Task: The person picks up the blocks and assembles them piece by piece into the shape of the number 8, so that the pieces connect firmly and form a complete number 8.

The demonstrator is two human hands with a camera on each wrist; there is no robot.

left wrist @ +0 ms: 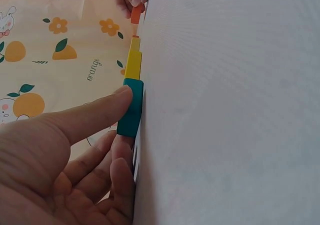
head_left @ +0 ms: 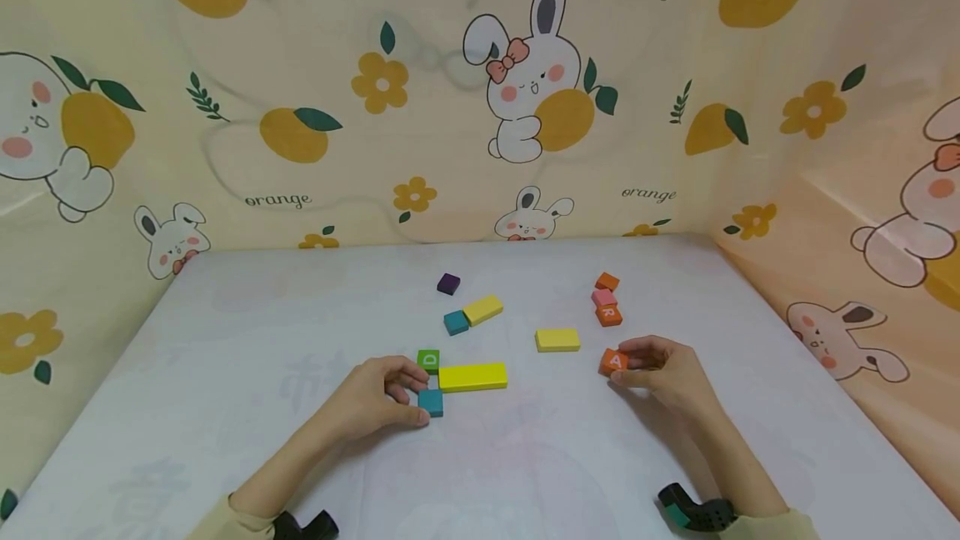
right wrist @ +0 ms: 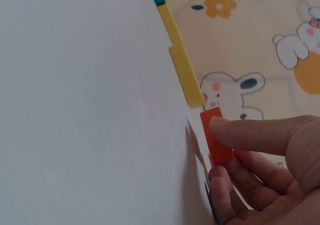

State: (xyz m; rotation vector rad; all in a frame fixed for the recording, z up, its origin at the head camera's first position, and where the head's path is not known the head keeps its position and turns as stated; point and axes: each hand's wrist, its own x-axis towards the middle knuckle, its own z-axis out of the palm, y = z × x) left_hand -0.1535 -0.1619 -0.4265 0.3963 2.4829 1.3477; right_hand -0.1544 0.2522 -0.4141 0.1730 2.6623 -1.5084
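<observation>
At the front of the group, a teal block [head_left: 431, 402] is held by my left hand [head_left: 375, 394]. In the left wrist view the thumb lies along the teal block [left wrist: 131, 107] with curled fingers at its near end. A green block marked D [head_left: 428, 361] and a long yellow block [head_left: 473, 377] sit beside these fingers. On the right, my right hand [head_left: 663, 373] pinches an orange block marked A [head_left: 613, 362] between thumb and fingers. The right wrist view shows the thumb on this orange block's side [right wrist: 217, 137], with a shadow on the tabletop beside it.
A shorter yellow block [head_left: 557, 340] lies between the hands. Behind are another yellow block [head_left: 483, 309] against a teal one [head_left: 456, 322], and a dark purple block [head_left: 448, 283]. Orange block R [head_left: 609, 315], a pink block [head_left: 603, 297] and another orange block [head_left: 607, 281] line up at right.
</observation>
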